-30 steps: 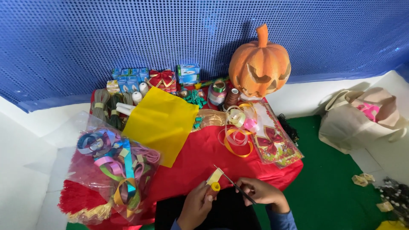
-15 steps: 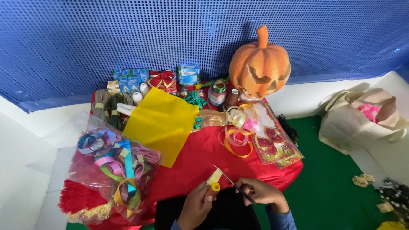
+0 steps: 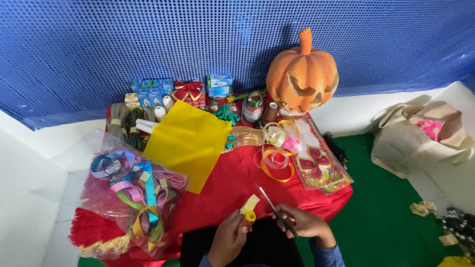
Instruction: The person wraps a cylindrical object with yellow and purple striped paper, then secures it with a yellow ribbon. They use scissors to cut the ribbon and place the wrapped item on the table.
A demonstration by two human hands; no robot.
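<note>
The left hand (image 3: 228, 241) was closed on a small yellow ribbon roll (image 3: 250, 216), with a short pale yellow strip (image 3: 250, 203) standing up from it. Just to its right, the right hand (image 3: 303, 223) gripped a pair of scissors (image 3: 274, 210), the blades pointing up and left so that their tip lay close beside the strip; whether the blades were parted could not be told. Both hands worked at the near edge of the desk, which was covered by a red cloth (image 3: 232, 178).

Left of the hands lay a clear plastic bag (image 3: 133, 195) full of coloured ribbon loops. Farther in, a yellow sheet (image 3: 188, 143) rested on the cloth, and to its right a tangle of orange and cream ribbon (image 3: 275, 155) lay beside a flat packet of red bows (image 3: 319, 163). Along the far edge stood small blue boxes (image 3: 151, 89), a red bow (image 3: 188, 90), skeins of greenish cord (image 3: 123, 123) and spools of ribbon (image 3: 253, 106). An orange carved pumpkin (image 3: 302, 74) sat at the far right corner, against a blue dotted wall (image 3: 148, 39). On the green floor (image 3: 386, 217) to the right lay a beige cloth bag (image 3: 420, 138).
</note>
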